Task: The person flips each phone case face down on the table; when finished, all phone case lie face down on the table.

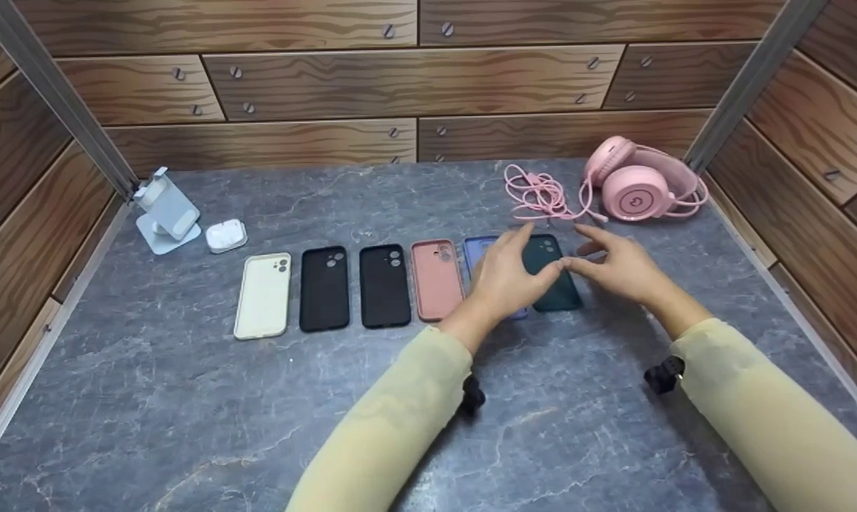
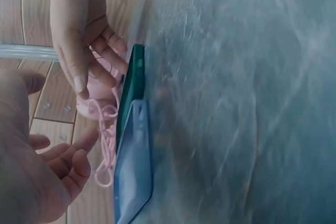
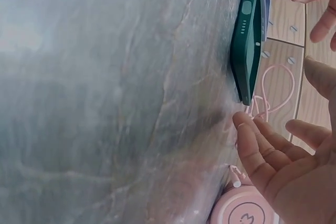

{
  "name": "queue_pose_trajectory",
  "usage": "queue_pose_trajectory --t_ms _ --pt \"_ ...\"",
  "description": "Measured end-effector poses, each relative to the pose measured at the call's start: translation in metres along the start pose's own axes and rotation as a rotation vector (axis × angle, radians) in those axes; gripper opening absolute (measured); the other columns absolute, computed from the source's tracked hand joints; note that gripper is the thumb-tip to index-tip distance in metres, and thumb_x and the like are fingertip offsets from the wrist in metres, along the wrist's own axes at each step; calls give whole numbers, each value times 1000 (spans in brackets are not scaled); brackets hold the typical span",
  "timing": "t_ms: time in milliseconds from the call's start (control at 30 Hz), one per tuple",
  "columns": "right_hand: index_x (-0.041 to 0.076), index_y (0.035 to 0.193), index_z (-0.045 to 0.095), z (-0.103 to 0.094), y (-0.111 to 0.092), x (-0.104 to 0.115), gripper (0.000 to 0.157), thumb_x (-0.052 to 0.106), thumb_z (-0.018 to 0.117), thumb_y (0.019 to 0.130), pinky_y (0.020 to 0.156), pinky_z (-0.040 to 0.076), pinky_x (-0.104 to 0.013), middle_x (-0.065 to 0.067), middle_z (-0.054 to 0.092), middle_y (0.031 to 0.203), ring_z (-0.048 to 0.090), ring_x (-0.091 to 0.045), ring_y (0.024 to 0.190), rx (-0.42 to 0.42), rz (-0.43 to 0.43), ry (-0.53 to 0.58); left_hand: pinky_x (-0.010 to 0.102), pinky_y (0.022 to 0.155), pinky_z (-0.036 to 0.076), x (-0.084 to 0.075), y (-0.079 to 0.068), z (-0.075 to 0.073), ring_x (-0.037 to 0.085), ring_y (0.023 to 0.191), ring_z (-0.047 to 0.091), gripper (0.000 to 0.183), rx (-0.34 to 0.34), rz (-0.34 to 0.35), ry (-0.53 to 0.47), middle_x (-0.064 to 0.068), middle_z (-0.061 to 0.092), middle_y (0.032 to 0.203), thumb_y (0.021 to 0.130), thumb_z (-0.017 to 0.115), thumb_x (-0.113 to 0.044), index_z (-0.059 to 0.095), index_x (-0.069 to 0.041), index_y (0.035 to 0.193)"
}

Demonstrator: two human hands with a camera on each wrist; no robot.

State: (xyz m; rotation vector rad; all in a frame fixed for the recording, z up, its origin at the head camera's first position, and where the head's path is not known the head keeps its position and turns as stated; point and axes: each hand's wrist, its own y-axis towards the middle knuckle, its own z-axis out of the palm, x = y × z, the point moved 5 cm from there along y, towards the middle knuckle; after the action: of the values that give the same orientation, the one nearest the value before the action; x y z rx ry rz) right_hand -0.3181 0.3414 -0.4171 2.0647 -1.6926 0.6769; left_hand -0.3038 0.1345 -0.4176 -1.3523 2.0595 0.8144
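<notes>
Phone cases lie in a row on the grey marbled table. At its right end are a blue-purple phone case (image 1: pixel 476 247) and a dark green phone case (image 1: pixel 560 295). My left hand (image 1: pixel 510 277) is held over these two, covering much of the blue-purple one; its fingers are loosely bent with nothing between them. Just right of the green case is my right hand (image 1: pixel 624 270), fingers spread and holding nothing. In the right wrist view the green case (image 3: pixel 245 40) lies flat, apart from the right fingertips. The thumbs appear close together in the head view.
Leftward in the row are a pink case (image 1: pixel 437 281), two black cases (image 1: pixel 384 288) and a cream case (image 1: pixel 262 299). Pink headphones (image 1: pixel 638 192) with a coiled cable (image 1: pixel 538 193) sit back right. A light-blue stand (image 1: pixel 168 210) and a white earbud case (image 1: pixel 226 235) are back left.
</notes>
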Motion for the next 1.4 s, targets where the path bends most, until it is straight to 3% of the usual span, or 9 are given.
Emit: queue_pose_trajectory --t_ms 267,400,600,733,933,1400 --pt "-2 160 41 7 8 -8 78 40 73 102 74 58 -31 -30 69 126 74 -35 102 45 33 108 40 117 43 12 5 13 24 145 49 71 -11 -125 -128 9 53 158 100 72 -44 49 -14 160" --pt "-2 161 40 11 11 -12 78 37 74 102 72 60 -31 -30 68 125 73 -28 97 65 60 173 38 115 45 18 7 18 24 142 53 67 -33 -156 -183 9 56 154 100 74 -38 53 -10 157" --pt "0 161 41 15 14 -16 76 36 73 102 75 59 -29 -26 67 127 69 -27 102 83 76 156 38 116 43 25 10 26 24 143 52 65 -16 -192 -210 10 57 154 101 73 -35 53 -10 157" --pt "0 160 43 18 15 -18 74 33 75 102 74 57 -28 -24 67 126 65 -23 102 89 76 161 37 118 42 29 10 29 23 144 51 65 -2 -201 -200 9 56 156 101 73 -36 53 -10 157" --pt "-3 157 46 23 16 -18 71 25 77 100 66 52 -25 -20 66 117 61 -14 88 88 58 200 38 118 41 32 10 31 22 145 49 66 20 -213 -151 7 54 157 100 74 -37 52 -13 157" --pt "-5 155 49 27 18 -21 68 15 79 97 63 49 -23 -21 64 112 58 -16 83 87 17 155 35 118 40 31 11 37 20 146 48 73 82 -187 11 3 49 162 96 80 -32 48 -16 161"
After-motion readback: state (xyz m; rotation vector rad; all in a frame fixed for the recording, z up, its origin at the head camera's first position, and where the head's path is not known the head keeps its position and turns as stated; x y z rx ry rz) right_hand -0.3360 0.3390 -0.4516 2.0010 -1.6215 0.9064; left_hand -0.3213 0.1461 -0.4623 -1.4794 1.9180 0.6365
